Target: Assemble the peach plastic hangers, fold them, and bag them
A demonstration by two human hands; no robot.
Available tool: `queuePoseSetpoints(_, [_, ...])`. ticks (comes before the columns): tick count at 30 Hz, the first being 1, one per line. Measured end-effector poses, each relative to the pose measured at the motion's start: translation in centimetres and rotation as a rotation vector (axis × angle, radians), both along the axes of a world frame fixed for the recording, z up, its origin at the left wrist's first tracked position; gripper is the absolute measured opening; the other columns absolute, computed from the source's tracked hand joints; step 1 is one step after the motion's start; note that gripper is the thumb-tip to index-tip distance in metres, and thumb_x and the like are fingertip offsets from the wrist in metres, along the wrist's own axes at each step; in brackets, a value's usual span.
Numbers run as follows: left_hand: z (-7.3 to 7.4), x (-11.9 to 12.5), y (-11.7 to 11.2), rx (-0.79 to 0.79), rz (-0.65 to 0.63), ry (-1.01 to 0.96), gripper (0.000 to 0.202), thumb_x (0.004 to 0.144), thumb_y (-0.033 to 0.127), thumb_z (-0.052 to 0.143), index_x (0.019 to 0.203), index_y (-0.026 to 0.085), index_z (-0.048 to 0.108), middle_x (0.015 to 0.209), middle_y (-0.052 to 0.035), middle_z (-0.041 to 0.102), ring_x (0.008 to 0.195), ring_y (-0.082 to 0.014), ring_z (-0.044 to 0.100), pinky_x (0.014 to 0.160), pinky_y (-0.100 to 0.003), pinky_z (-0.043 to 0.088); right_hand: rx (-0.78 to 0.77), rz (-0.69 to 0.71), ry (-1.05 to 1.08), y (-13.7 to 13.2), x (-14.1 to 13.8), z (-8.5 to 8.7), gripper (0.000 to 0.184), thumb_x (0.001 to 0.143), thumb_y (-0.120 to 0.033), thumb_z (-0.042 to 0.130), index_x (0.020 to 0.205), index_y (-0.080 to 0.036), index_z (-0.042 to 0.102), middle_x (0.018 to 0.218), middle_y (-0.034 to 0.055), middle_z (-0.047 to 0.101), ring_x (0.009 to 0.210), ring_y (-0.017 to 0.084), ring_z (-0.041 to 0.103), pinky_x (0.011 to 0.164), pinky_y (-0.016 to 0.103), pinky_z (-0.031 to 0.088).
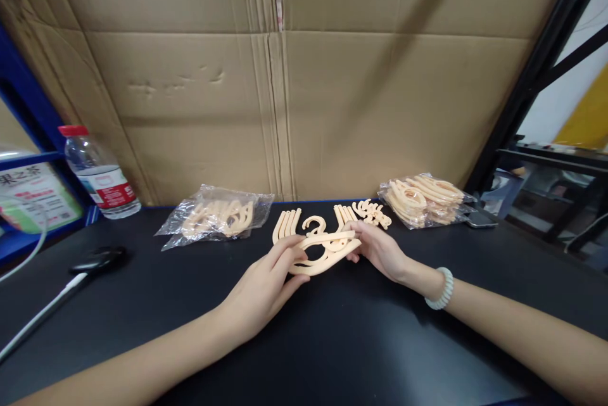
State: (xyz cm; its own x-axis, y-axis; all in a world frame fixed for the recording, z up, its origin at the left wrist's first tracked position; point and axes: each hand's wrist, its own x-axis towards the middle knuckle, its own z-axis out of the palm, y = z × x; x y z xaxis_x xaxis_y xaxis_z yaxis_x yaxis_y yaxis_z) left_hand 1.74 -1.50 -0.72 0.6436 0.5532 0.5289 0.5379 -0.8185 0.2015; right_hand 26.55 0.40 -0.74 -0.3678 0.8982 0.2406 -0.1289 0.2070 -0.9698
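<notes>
A beige plastic folding hanger (327, 261) is held above the black table between both hands. My left hand (259, 285) is closed on its left end, thumb below and fingers on top. At the opposite end, my right hand (380, 251) grips it, with some of those fingers hidden behind the piece. Just beyond lie a loose hanger hook (313, 218), a row of curved hanger arms (285, 223) on the left and another row of arms (342, 213) on the right. A small heap of hooks (373, 211) lies beside the right row.
Clear plastic bags of beige hanger parts lie at the back: one bag (218, 217) left, another bag (422, 200) right, near a phone (482, 219). A water bottle (107, 184) and a black device (99, 259) with a white cable are left. Cardboard (190, 89) walls the back.
</notes>
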Motion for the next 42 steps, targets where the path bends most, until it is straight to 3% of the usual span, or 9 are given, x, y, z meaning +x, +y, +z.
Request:
queuePoseSetpoints(3, [-0.2, 0.0, 0.1, -0.035, 0.014, -0.01, 0.018, 0.097, 0.023, 0.045, 0.115, 0.022, 0.047, 0.131, -0.0123, 0.049, 0.113, -0.0238, 0.06, 0.09, -0.039, 0.055, 0.035, 0.043, -0.101, -0.2, -0.2, -0.2, 0.028, 0.077, -0.041, 0.068, 0.077, -0.016, 0.055, 0.06, -0.0012, 0.056, 0.052, 0.011, 0.047, 0.05, 0.024, 0.036])
queuePoseSetpoints(7, [-0.3, 0.0, 0.2, -0.066, 0.016, -0.108, 0.028, 0.093, 0.023, 0.052, 0.12, 0.026, 0.046, 0.13, -0.0094, 0.05, 0.122, -0.0244, 0.053, 0.097, -0.041, 0.05, 0.075, 0.048, -0.135, -0.2, -0.1, -0.6, 0.029, 0.084, -0.043, 0.064, 0.086, -0.015, 0.057, 0.06, -0.0028, 0.058, 0.051, 0.009, 0.049, 0.051, 0.023, 0.039])
queuePoseSetpoints(12, [0.0, 0.3, 0.4, -0.241, 0.072, -0.237, 0.041, 0.091, 0.023, 0.051, 0.131, 0.028, 0.042, 0.103, -0.0024, 0.064, 0.077, -0.015, 0.063, 0.072, -0.031, 0.055, 0.068, 0.088, -0.135, -0.2, -0.1, -0.6, 0.029, 0.085, -0.043, 0.065, 0.082, -0.016, 0.056, 0.062, -0.0014, 0.061, 0.054, 0.01, 0.055, 0.054, 0.025, 0.044])
queuePoseSetpoints(17, [0.6, 0.4, 0.4, -0.415, 0.067, -0.25, 0.026, 0.088, 0.029, 0.054, 0.113, 0.021, 0.057, 0.077, 0.0011, 0.064, 0.068, -0.0144, 0.06, 0.062, -0.027, 0.051, 0.1, 0.068, -0.121, -0.4, -0.2, -0.4, 0.027, 0.085, -0.041, 0.065, 0.079, -0.016, 0.056, 0.064, -0.001, 0.06, 0.058, 0.011, 0.056, 0.058, 0.026, 0.046])
queuePoseSetpoints(29, [0.9, 0.1, 0.3, -0.518, 0.059, -0.402, 0.02, 0.093, 0.034, 0.048, 0.108, 0.021, 0.049, 0.08, 0.0012, 0.059, 0.071, -0.015, 0.058, 0.067, -0.029, 0.05, 0.084, -0.032, -0.169, -0.4, -0.3, -0.3, 0.017, 0.076, -0.029, 0.066, 0.074, -0.017, 0.055, 0.069, -0.0019, 0.053, 0.063, 0.011, 0.048, 0.059, 0.026, 0.039])
queuePoseSetpoints(34, [1.0, 0.0, 0.3, -0.52, 0.074, -0.425, 0.022, 0.094, 0.037, 0.045, 0.108, 0.021, 0.049, 0.084, -0.0005, 0.059, 0.076, -0.0171, 0.057, 0.068, -0.03, 0.049, 0.059, -0.034, -0.052, -0.2, -0.2, -0.5, 0.015, 0.074, -0.021, 0.066, 0.072, -0.017, 0.052, 0.072, -0.0023, 0.05, 0.06, 0.008, 0.039, 0.052, 0.022, 0.031])
queuePoseSetpoints(37, [0.9, 0.0, 0.4, -0.504, 0.113, -0.429, 0.023, 0.094, 0.038, 0.045, 0.107, 0.021, 0.05, 0.086, -0.0017, 0.061, 0.077, -0.0182, 0.058, 0.069, -0.031, 0.048, -0.008, -0.048, 0.03, -0.1, 0.0, -0.6, 0.023, 0.075, -0.025, 0.071, 0.075, -0.018, 0.048, 0.077, -0.0021, 0.051, 0.058, 0.007, 0.037, 0.044, 0.018, 0.027])
queuePoseSetpoints(39, [1.0, 0.0, 0.4, -0.49, 0.115, -0.427, 0.021, 0.094, 0.038, 0.045, 0.104, 0.02, 0.051, 0.088, -0.0022, 0.061, 0.079, -0.0183, 0.058, 0.071, -0.031, 0.048, -0.021, -0.042, 0.061, 0.0, 0.0, -0.7, 0.027, 0.075, -0.029, 0.074, 0.077, -0.019, 0.048, 0.078, -0.0025, 0.05, 0.056, 0.006, 0.038, 0.041, 0.017, 0.03])
queuePoseSetpoints(42, [1.2, 0.0, 0.2, -0.451, 0.076, -0.371, 0.016, 0.094, 0.033, 0.045, 0.1, 0.021, 0.053, 0.09, -0.0024, 0.061, 0.08, -0.018, 0.058, 0.073, -0.031, 0.048, 0.011, -0.019, 0.079, 0.1, -0.2, -0.7, 0.029, 0.074, -0.03, 0.076, 0.078, -0.019, 0.049, 0.079, -0.0024, 0.052, 0.06, 0.008, 0.053, 0.047, 0.019, 0.045])
